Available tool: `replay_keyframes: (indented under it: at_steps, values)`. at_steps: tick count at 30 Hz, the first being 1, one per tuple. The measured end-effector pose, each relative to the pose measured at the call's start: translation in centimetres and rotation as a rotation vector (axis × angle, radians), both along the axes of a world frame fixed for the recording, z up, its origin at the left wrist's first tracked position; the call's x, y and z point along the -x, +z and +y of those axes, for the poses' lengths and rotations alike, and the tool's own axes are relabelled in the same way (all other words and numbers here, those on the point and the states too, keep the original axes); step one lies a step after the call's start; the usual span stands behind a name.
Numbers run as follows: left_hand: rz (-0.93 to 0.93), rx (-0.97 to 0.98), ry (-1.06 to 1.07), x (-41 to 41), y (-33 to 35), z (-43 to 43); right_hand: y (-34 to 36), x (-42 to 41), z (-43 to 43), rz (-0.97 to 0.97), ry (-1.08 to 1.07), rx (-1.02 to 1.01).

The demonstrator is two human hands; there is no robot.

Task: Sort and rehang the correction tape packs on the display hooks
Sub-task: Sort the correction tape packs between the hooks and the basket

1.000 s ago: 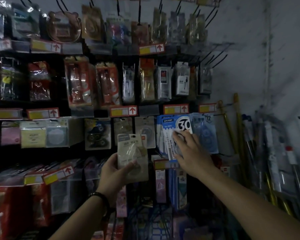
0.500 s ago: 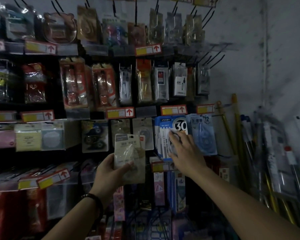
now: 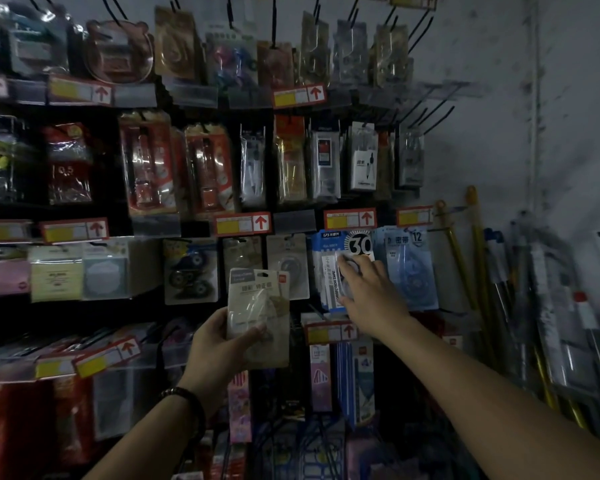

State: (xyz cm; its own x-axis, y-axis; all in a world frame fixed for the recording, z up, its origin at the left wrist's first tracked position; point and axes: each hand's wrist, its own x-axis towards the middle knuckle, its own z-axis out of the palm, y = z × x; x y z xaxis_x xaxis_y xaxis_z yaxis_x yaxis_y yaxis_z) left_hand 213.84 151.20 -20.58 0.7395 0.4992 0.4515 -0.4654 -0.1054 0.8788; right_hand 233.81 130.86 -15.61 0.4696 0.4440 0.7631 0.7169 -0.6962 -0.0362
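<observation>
Correction tape pack, beige card w/ clear plastic blister, is off the rack. It's held upright, pinched between thumb and fingers of the left hand, in front of the third row and just below two similar beige packs hanging there.

Change vs. a sec ago: very little. Left hand keeps the same grip and the pack is in approx. the same spot, not brought to any hook. Right hand has crept a bit up the blue-and-white carded pack marked 30; fingertips now lie across its printed front by the numeral. That pack still hangs, just beside a pale blue pack marked 12.

Meaning, as I judge it: nothing rehung yet. Right hand is prob. steadying or parting the 30 stack, so sorting is mid-step.

Right hand: fingers laid over the card, but can't tell if the thumb pinches an edge. Hands are apart, each on its own pack.

Held pack's look: grey-beige header, print too blurred to read, small red mark top right, white rounded dispenser under the blister. Hang hole not visible.
</observation>
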Motion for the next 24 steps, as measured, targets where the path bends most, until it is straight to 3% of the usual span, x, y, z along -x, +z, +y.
replay_keyframes:
  at_steps: [12,15,19,24]
  values:
    - [-0.014,0.002,-0.006,-0.5,-1.2,3.0,-0.2,-0.5,1.9,0.092,-0.084,0.031]
    - [-0.012,0.039,0.005,-0.8,-1.5,4.2,-0.6,1.5,2.4,0.02,-0.088,-0.002]
    - [-0.018,0.087,-0.015,-0.9,-1.6,5.3,-1.5,6.1,4.1,-0.192,0.168,-0.024]
    - [-0.057,0.098,-0.048,-0.5,-1.2,5.8,-3.3,10.7,7.9,-0.246,0.401,0.095]
